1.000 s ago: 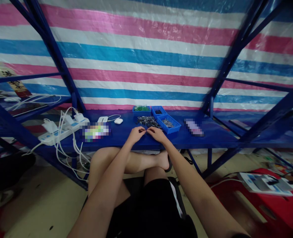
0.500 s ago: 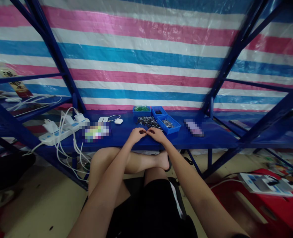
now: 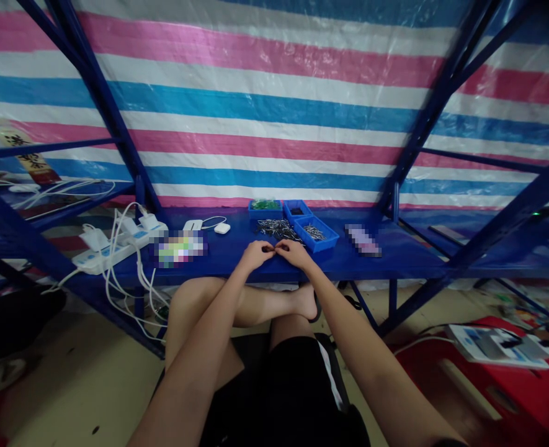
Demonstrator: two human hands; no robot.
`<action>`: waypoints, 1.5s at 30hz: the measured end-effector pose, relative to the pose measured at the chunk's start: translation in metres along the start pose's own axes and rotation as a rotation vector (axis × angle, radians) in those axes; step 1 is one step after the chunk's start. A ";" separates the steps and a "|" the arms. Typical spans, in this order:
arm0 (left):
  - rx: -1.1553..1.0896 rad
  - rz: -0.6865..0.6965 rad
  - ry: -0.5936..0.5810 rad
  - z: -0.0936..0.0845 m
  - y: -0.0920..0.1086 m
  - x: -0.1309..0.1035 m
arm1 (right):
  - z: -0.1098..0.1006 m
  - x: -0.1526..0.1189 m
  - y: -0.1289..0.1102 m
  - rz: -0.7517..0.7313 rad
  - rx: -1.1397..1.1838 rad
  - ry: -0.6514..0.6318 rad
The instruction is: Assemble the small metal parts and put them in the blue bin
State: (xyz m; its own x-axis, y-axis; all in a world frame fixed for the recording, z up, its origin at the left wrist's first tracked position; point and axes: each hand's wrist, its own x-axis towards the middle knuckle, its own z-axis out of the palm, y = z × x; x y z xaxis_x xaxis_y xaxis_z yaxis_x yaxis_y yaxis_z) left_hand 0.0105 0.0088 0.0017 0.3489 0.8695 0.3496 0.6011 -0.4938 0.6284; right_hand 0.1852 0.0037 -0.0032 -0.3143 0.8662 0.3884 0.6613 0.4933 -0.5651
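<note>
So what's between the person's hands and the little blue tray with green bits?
A loose pile of small black and silvery pieces, lying on the blue table. The head view shows it.

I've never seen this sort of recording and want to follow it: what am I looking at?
There's no machine, just a seated person's bare left hand and right hand. Every picture comes from one camera on their head, looking forward and down. On the blue bench, a loose pile of small dark and silvery pieces lies just beyond the hands, beside three blue trays. A white power strip with cables is on the left. Both hands are pinched close together; anything held between them is too small to make out.
</note>
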 end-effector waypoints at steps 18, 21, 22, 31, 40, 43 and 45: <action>0.009 0.055 -0.014 0.000 -0.001 0.000 | -0.005 -0.002 0.000 -0.036 0.241 0.079; -0.092 0.019 0.035 0.000 -0.002 0.001 | -0.004 -0.001 0.003 -0.028 0.231 0.093; -0.117 0.012 0.052 -0.001 -0.002 0.001 | -0.003 -0.001 0.004 -0.030 0.221 0.090; -0.222 0.079 0.051 -0.004 -0.001 0.002 | 0.001 -0.001 0.005 -0.084 0.000 0.015; -0.047 0.041 0.016 0.001 -0.002 0.003 | -0.002 -0.003 0.002 -0.042 0.150 0.128; -0.011 0.036 -0.004 0.002 -0.003 0.003 | -0.003 -0.003 0.001 -0.054 0.185 0.121; -0.007 0.027 -0.002 0.002 -0.004 0.003 | -0.003 -0.003 0.001 -0.053 0.187 0.120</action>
State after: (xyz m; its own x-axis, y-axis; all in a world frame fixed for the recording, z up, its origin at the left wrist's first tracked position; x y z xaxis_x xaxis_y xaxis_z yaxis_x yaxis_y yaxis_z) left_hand 0.0110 0.0132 -0.0011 0.3664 0.8561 0.3644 0.5867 -0.5166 0.6236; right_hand 0.1886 0.0013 -0.0027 -0.2543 0.8287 0.4987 0.5052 0.5535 -0.6621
